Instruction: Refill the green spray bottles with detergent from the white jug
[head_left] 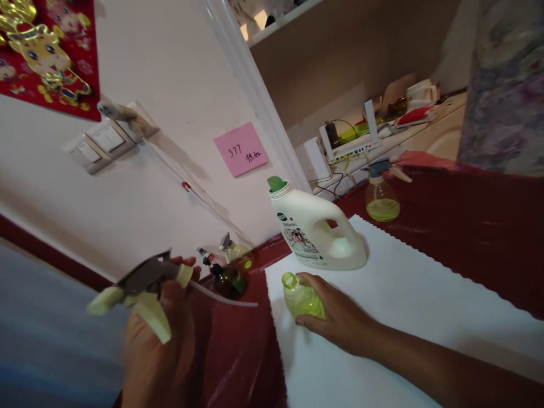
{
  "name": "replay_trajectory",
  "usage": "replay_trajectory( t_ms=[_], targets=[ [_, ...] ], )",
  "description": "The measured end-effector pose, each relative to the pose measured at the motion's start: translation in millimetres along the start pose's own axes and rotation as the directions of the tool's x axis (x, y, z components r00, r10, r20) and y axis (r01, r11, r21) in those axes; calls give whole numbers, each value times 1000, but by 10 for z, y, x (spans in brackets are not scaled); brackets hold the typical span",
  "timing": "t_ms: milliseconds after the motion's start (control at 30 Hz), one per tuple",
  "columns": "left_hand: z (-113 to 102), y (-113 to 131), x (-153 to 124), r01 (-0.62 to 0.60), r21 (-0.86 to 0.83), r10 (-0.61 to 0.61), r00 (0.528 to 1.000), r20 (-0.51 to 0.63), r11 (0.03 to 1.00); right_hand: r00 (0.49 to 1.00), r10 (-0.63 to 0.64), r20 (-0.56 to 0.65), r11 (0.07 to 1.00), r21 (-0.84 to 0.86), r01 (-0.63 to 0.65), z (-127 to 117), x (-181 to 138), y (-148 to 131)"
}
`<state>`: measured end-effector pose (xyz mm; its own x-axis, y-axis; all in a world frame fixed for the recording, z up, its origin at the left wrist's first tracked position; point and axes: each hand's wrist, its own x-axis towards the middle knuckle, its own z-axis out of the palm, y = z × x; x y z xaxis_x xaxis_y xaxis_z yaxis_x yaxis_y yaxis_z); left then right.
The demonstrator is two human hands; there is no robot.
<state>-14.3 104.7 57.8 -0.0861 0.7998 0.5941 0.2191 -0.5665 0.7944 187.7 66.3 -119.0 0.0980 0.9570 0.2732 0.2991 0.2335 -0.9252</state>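
My left hand [164, 323] is closed round a trigger spray head [147, 277], grey on top with a pale yellow trigger and nozzle. Its clear dip tube points right, over the dark red table cover. My right hand [335, 309] grips a small yellow-green spray bottle [302, 297], whose neck is uncovered and which stands on the white sheet. Just behind that bottle is a large white detergent jug [321, 229] with a handle, a printed label and a green spout at its uncapped mouth.
Another spray bottle [382, 199] with yellow-green liquid stands at the right. By the wall are a dark pump bottle [229, 281] and more small bottles. Farther back, a white router [351, 144] with cables sits on a ledge. A pink note [241, 149] is on the wall.
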Motion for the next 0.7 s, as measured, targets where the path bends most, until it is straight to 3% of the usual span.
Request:
replay_trajectory(
  t_ms=[133, 233, 300, 433, 567, 700],
  targets=[
    [330, 161, 34, -51, -217, 55, 998, 12, 975, 1000, 18, 4, 1000, 3, -18, 0, -3, -17],
    [516, 176, 64, -134, -224, 150, 987, 53, 965, 999, 31, 11, 1000, -1, -31, 2, -5, -24],
    [602, 182, 45, -97, -214, 122, 987, 106, 972, 999, 31, 15, 1000, -1, -31, 2, -1, -27],
    [667, 153, -30, 60, -331, -2, 985, 174, 942, 999, 37, 14, 999, -10, -36, -5, 17, -55],
    [642, 35, -17, -36, -339, 57, 997, 52, 940, 999, 37, 11, 999, -26, -37, -14, 25, -89],
    [616, -20, 10, -44, -319, 65, 996, 54, 947, 999, 31, 11, 999, -35, -31, -15, 28, -86]
  ],
)
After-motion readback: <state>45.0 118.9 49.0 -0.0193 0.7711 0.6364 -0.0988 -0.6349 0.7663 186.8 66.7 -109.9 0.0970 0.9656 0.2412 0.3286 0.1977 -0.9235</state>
